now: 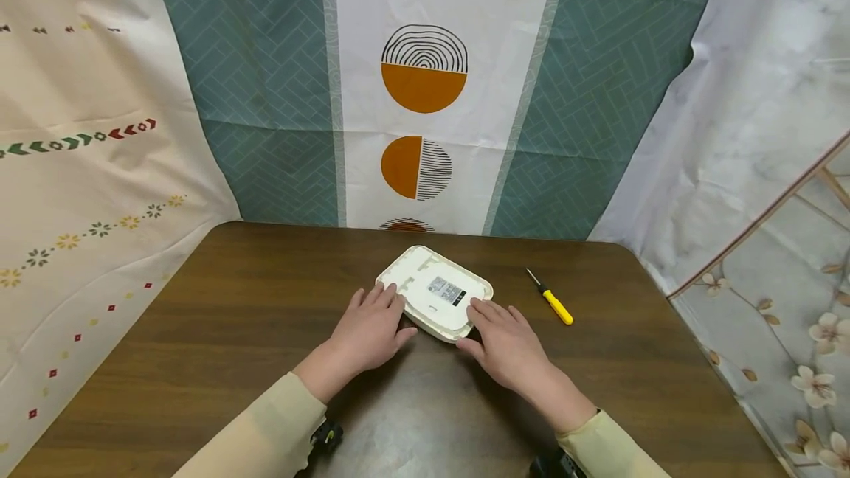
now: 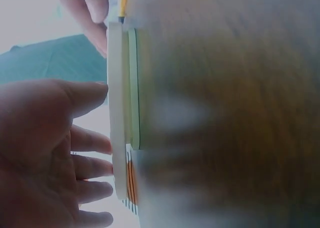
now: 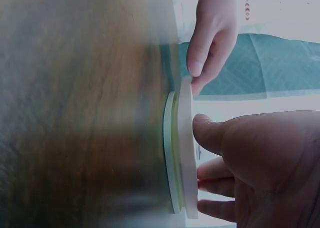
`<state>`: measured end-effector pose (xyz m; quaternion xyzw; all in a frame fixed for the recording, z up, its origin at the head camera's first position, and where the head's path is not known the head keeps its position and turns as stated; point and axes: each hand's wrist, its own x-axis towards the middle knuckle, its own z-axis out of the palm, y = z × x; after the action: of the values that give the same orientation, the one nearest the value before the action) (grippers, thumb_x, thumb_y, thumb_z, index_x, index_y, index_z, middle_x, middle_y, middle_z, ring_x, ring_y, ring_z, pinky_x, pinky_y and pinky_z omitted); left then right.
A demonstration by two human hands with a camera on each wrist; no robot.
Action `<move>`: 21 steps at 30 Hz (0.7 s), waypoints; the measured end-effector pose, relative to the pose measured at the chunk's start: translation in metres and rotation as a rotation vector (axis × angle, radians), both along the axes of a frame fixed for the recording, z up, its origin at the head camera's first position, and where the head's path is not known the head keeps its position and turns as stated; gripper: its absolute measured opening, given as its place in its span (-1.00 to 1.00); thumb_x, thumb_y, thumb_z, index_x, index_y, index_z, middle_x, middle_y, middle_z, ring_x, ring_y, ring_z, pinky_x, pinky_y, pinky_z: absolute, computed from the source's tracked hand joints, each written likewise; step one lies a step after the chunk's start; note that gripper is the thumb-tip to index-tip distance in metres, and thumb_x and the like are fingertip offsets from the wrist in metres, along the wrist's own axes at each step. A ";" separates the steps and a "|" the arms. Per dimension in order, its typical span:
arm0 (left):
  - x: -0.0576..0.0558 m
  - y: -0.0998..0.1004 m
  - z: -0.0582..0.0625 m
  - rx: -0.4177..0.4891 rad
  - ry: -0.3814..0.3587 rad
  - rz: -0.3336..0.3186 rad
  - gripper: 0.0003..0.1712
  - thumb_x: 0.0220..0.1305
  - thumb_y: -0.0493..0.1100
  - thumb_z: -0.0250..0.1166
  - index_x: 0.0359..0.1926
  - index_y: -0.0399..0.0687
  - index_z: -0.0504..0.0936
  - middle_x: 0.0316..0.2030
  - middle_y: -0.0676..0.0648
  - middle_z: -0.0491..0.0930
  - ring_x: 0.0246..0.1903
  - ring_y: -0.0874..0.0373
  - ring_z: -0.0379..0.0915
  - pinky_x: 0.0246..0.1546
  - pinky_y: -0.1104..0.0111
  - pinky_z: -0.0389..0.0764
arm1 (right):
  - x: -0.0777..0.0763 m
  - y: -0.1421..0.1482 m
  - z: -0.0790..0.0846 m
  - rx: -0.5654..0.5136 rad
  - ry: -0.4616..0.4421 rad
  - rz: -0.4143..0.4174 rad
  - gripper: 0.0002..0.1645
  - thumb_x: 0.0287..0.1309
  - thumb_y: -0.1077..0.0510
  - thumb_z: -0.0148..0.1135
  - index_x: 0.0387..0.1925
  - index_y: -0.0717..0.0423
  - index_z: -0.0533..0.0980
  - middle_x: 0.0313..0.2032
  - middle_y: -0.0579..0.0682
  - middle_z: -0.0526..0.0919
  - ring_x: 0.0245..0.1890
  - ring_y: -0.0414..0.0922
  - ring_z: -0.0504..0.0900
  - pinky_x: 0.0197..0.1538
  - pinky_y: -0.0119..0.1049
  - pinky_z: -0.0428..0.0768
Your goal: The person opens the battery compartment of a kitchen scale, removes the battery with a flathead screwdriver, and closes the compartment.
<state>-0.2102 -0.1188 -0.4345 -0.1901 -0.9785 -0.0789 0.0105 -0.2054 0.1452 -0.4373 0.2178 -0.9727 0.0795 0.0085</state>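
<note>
White and label-up, resting on the brown table [image 1: 265, 301] as a flat device [image 1: 421, 279], touched at opposite sides by left hand [image 1: 373, 330] and right hand [image 1: 508, 341], apart and loosely extended, probably for steadying, with yellow screwdriver [image 1: 556, 305] nearby, seemingly for easy reach.

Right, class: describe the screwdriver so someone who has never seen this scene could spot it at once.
On the brown table, find the flat white device with rounded corners. To its right in the head view, the screwdriver lies at a slant, shaft pointing towards the far edge. Its bright yellow handle sets it apart from the white device.
</note>
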 end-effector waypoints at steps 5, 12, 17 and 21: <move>0.007 0.005 0.001 -0.007 -0.011 -0.013 -0.24 0.63 0.22 0.30 0.53 -0.25 0.53 0.60 -0.34 0.33 0.63 -0.31 0.16 0.58 -0.27 0.17 | -0.007 0.003 0.002 -0.004 -0.016 -0.017 -0.18 0.55 -0.20 0.36 0.56 0.23 0.48 0.59 0.17 0.42 0.60 0.15 0.37 0.59 0.31 0.25; 0.015 0.010 0.003 -0.023 -0.016 -0.037 -0.24 0.64 0.22 0.29 0.55 -0.23 0.52 0.61 -0.33 0.33 0.62 -0.28 0.20 0.59 -0.24 0.17 | -0.016 0.005 0.003 0.006 -0.038 -0.039 -0.13 0.56 -0.19 0.35 0.58 0.31 0.42 0.61 0.23 0.38 0.62 0.16 0.33 0.61 0.30 0.22; 0.019 0.013 0.004 -0.030 -0.003 -0.050 -0.25 0.63 0.22 0.30 0.53 -0.22 0.55 0.59 -0.33 0.37 0.60 -0.27 0.25 0.58 -0.24 0.19 | -0.019 0.005 0.002 0.020 -0.046 -0.055 -0.10 0.55 -0.20 0.35 0.59 0.33 0.40 0.61 0.24 0.36 0.63 0.16 0.32 0.62 0.28 0.21; 0.020 0.012 0.005 -0.019 0.002 -0.054 -0.26 0.63 0.22 0.31 0.51 -0.22 0.57 0.57 -0.33 0.39 0.58 -0.27 0.27 0.58 -0.25 0.19 | -0.020 0.005 0.002 0.018 -0.050 -0.060 -0.09 0.55 -0.20 0.35 0.59 0.33 0.39 0.61 0.25 0.36 0.63 0.16 0.32 0.63 0.27 0.21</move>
<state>-0.1900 -0.1064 -0.4299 -0.2167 -0.9737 -0.0695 0.0075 -0.2251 0.1499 -0.4352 0.1866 -0.9794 0.0759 -0.0152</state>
